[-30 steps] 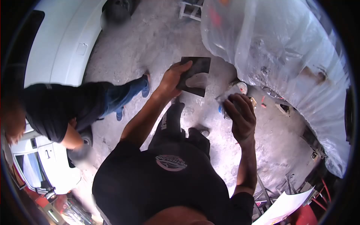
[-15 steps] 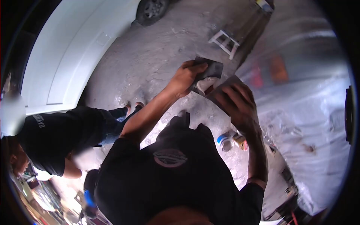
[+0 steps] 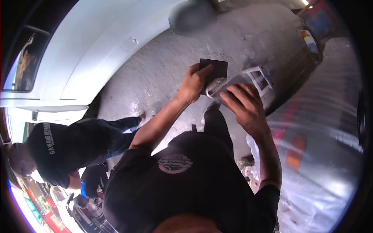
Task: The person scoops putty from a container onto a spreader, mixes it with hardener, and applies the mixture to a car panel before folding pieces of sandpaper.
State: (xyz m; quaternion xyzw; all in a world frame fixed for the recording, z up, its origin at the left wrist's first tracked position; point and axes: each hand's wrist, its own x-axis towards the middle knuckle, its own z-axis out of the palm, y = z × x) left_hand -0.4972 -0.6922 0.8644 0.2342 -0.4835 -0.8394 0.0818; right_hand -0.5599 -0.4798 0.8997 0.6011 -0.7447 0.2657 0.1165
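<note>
My left hand [image 3: 191, 86] is closed on a dark, square putty board [image 3: 217, 70], thumb over its top face. A smear of pale beige putty [image 3: 213, 86] lies on the lower part of this board. In my right hand [image 3: 247, 105] is a flat grey putty spreader [image 3: 232, 83], with the fingers laid across its upper face. The spreader's left edge is right at the putty, overlapping the board's lower right side in this view. Both hands are up in front of my chest, above the concrete floor.
A white vehicle [image 3: 105, 42] stands to the left, a plastic-covered vehicle [image 3: 322, 155] to the right. Ahead on the floor is a small white stool [image 3: 259, 80]. A person in a dark shirt [image 3: 74, 145] is at left, and another person [image 3: 95, 180] is lower behind.
My view has shifted forward and turned; a leg now shows stepping ahead. The stool appears nearer my right hand. Both hands keep their holds, and the spreader lies flatter toward the putty.
</note>
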